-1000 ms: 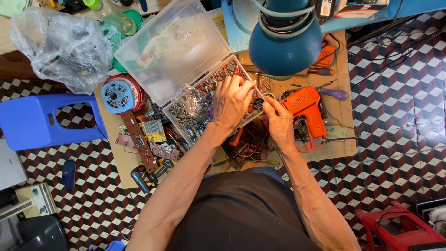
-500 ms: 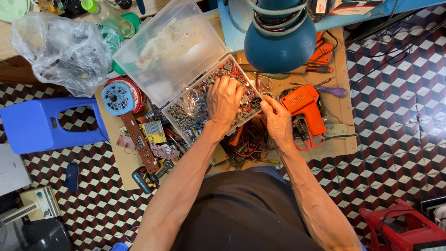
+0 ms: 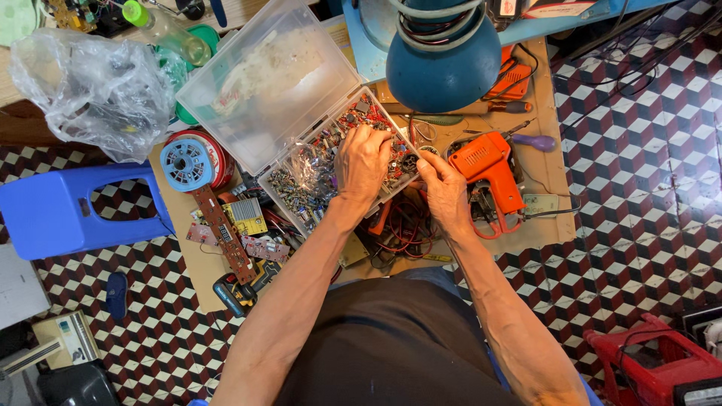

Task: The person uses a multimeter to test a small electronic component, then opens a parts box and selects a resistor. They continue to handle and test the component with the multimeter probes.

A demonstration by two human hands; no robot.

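Fingers of left hand (image 3: 364,161) and right hand (image 3: 444,188) curl, perhaps pinching, at parts box (image 3: 304,177) edge.

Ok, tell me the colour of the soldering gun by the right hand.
Orange soldering gun, clearest in the head view.

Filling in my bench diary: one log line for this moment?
left hand: in parts box | right hand: at box edge, beside orange soldering gun | lid: open
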